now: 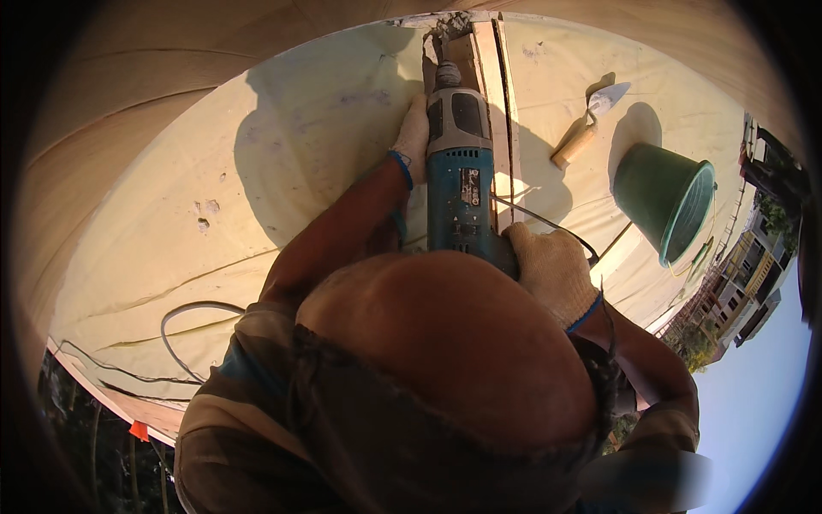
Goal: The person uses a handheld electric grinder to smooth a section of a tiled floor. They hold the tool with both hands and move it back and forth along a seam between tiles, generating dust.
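Observation:
A teal and grey rotary hammer [461, 184] points away from me, toward the far edge of the pale sheet. Its nose and bit reach a strip of broken, crumbly material [447, 30]. My left hand [413, 137], in a cream knit glove with a blue cuff, is closed at the tool's front left side, its fingers mostly hidden. At the rear, my right hand [552, 265], gloved alike, is wrapped round the handle end. A dark power cord [548, 224] passes beside the tool near my right hand.
A pale creased sheet [154, 265] covers the surface. On the right lie a pointed trowel [591, 124] with a wooden handle and a green bucket [655, 193]. Light narrow strips [498, 94] with a dark gap run alongside the tool. A cable loop [175, 321] lies left.

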### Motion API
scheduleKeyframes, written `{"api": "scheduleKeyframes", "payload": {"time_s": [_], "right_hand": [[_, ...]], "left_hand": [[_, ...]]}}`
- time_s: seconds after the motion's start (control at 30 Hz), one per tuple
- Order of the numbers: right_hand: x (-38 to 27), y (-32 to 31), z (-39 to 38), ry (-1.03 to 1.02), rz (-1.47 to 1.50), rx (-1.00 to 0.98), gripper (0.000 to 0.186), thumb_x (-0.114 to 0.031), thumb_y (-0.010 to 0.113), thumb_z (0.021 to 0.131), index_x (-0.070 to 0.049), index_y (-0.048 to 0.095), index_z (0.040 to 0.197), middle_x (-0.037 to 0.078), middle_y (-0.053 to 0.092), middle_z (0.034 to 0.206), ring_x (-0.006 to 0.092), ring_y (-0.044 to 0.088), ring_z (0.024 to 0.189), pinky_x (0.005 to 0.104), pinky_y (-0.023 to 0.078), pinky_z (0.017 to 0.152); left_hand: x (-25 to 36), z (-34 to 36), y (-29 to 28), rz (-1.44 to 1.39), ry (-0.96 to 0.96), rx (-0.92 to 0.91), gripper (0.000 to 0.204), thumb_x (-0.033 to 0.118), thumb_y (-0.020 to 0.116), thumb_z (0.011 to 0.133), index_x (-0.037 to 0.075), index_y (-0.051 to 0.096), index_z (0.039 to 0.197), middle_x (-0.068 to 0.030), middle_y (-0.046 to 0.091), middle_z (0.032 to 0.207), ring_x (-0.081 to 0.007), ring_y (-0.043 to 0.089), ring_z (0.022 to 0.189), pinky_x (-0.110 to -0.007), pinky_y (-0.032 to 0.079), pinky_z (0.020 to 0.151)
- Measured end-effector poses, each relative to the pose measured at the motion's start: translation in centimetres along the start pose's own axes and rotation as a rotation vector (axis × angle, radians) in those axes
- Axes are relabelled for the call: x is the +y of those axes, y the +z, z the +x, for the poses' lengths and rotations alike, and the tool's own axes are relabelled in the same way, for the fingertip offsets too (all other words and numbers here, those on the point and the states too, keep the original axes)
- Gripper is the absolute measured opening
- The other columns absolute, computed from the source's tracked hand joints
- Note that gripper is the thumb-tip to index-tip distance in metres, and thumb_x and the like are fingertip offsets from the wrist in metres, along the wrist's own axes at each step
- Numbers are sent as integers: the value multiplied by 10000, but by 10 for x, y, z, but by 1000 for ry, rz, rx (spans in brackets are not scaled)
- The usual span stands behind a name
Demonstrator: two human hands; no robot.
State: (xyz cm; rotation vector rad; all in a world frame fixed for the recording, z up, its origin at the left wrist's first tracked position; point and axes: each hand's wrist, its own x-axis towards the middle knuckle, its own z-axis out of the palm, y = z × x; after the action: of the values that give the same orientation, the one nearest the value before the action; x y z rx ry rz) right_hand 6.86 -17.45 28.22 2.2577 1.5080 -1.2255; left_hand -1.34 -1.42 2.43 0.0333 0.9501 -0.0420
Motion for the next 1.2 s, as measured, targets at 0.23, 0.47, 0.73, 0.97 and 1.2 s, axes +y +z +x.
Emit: {"api": "scheduleKeyframes", "payload": {"time_s": [0.23, 0.47, 0.73, 0.97, 1.2], "right_hand": [[0, -45, 20, 33, 13, -138, 700, -495, 889, 813, -42, 687, 1307, 222, 799, 914, 417, 800, 905, 514, 616, 817], [-23, -52, -8, -13, 37, -71, 643, -365, 912, 788, -75, 652, 1300, 193, 777, 877, 408, 798, 844, 523, 630, 760], [-34, -75, -11, 75, 66, -92, 644, -414, 934, 772, -70, 686, 1256, 198, 773, 878, 414, 788, 826, 520, 628, 767], [-21, -87, 20, 63, 138, -78, 546, -333, 880, 787, -7, 712, 1191, 236, 783, 893, 435, 799, 898, 500, 624, 802], [-18, -93, 38, 118, 74, -70, 515, -307, 854, 814, -27, 704, 1219, 243, 771, 905, 436, 794, 903, 496, 617, 794]], "left_hand": [[27, -11, 8, -55, 50, -136, 594, 576, 314, 1197, 142, 706, 1301, -96, 793, 1110, -227, 802, 914, -435, 701, 851], [23, -51, 22, 30, -4, -21, 666, 639, 277, 1183, 137, 688, 1337, -104, 789, 1116, -223, 803, 950, -405, 701, 851], [29, -41, 21, -88, -39, -272, 633, 592, 314, 1196, 105, 685, 1360, -114, 789, 1183, -240, 801, 1010, -431, 686, 930], [62, -19, 11, -76, -30, -268, 668, 504, 221, 1195, 65, 696, 1360, -182, 789, 1222, -341, 790, 1070, -560, 631, 1043], [84, -9, 38, 2, -40, -232, 644, 435, 208, 1211, 31, 681, 1378, -203, 784, 1251, -335, 792, 1089, -563, 653, 1014]]}}
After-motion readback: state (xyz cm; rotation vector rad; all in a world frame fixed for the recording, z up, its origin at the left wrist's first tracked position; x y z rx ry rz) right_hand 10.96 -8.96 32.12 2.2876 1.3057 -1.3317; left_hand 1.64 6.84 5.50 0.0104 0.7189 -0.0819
